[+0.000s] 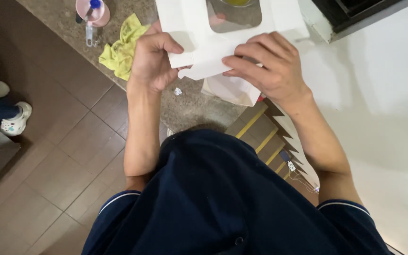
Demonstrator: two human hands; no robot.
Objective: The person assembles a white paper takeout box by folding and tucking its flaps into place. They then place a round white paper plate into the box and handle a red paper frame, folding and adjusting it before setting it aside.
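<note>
White box [204, 42] over granite counter [190, 108]; brown tiled floor [72, 160].

Down in the lower middle of the frame, there's the dark navy short-sleeved top [213, 198], loose and softly creased across the chest. Each of its 2 sleeves ends in a thin pale piping line, one at lower left, one at lower right. A small dark button sits near the bottom edge. Both forearms are bare, with no watch, ring or band showing on the left hand [152, 59] or right hand [272, 66].
</note>
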